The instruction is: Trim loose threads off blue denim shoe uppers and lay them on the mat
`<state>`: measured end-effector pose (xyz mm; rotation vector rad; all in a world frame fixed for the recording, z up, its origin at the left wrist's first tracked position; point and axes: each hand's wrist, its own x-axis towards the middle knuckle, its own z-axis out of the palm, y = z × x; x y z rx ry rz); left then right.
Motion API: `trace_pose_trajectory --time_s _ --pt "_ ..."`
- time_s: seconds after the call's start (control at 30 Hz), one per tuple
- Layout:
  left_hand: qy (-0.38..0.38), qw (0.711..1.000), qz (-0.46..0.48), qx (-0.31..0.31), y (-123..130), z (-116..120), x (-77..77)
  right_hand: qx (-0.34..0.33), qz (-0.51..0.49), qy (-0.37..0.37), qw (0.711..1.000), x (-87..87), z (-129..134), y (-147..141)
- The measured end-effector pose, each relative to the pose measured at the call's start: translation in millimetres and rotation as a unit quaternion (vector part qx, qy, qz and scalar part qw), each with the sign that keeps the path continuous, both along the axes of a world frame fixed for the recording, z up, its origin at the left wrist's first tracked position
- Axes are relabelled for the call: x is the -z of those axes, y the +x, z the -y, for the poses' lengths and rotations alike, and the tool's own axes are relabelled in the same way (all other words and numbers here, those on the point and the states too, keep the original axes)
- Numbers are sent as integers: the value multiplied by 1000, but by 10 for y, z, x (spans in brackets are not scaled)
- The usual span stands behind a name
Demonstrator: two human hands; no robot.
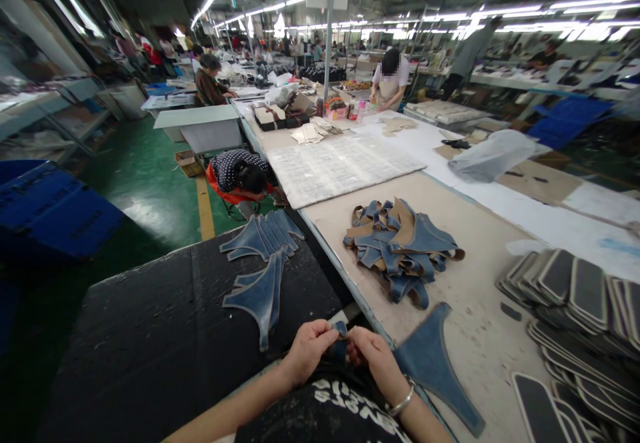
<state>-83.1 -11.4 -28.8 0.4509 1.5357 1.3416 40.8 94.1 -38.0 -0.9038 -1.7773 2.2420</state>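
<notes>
My left hand [311, 351] and my right hand [374, 357] are close together in front of my body, fingers pinched on a small visible part of a blue leather-like piece [340, 329]. The rest of that piece is hidden by my hands. Just right of my right hand, a wide, curved blue piece [434, 356] lies at the table edge; whether it joins the held one, I cannot tell. On the black board [165, 316] to the left, several similar blue pieces [263, 289] lie overlapped in fans. Ahead is a loose heap of blue pieces [400, 246] with tan undersides.
Stacks of dark, pale-edged pads [575, 296] fill the right side of the tan table [480, 276]. A whitish board [345, 163] lies beyond the heap. One person [243, 173] bends low beside the table; another [391, 83] works farther back. Blue bins [55, 209] stand left.
</notes>
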Motion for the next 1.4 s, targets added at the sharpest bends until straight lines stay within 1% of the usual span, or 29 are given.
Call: trace_pose_trajectory --time_s 0.1,0.17,0.23,0.37,0.43,0.5,0.57,0.63,0.7,0.73,0.87,1.03,1.1,1.17,1.2,1.27,1.33,1.37,1.4 --pt "-10 995 -99 8 9 -12 -3 -27 18 108 994 -54 8 5" --pt "-4 990 -143 7 24 -24 -5 -21 32 155 987 -91 24 -9" --pt "-2 990 -140 1 45 -35 -2 -3 31 186 982 -121 41 -28" --pt "4 998 -59 -21 93 -41 22 23 16 239 971 -151 65 -58" --pt "14 999 -28 -25 111 -38 21 31 12 228 973 -151 65 -60" --pt "18 999 -18 -22 119 -35 1 24 10 184 983 -146 58 -48" --pt "16 999 -41 -18 115 -35 -30 -5 6 131 991 -142 45 -24" --pt "12 996 -83 -17 105 -37 -54 -40 -6 106 994 -140 33 4" --pt "9 992 -125 -15 94 -39 -59 -52 -16 116 992 -139 26 25" --pt "7 990 -140 -12 92 -40 -54 -46 -14 130 990 -137 26 31" --pt "0 984 -177 11 98 -38 -15 3 19 179 984 -131 39 28" --pt "24 980 -189 51 110 -23 -8 37 11 246 968 -135 43 17" --pt "41 983 -170 56 116 -14 -6 50 5 223 974 -125 48 5" --pt "59 987 -138 58 123 -5 4 59 1 169 984 -103 61 -10" --pt "66 990 -117 51 125 -2 10 58 0 147 987 -88 69 -15" --pt "73 995 -61 25 124 3 20 35 1 95 995 -58 82 -12" --pt "74 997 -15 1 113 7 25 1 -13 0 1000 -37 79 6" --pt "74 997 -6 -5 106 8 25 -9 -26 -50 998 -31 68 19" --pt "71 997 -11 -6 97 8 26 -15 -39 -84 996 -29 52 31"
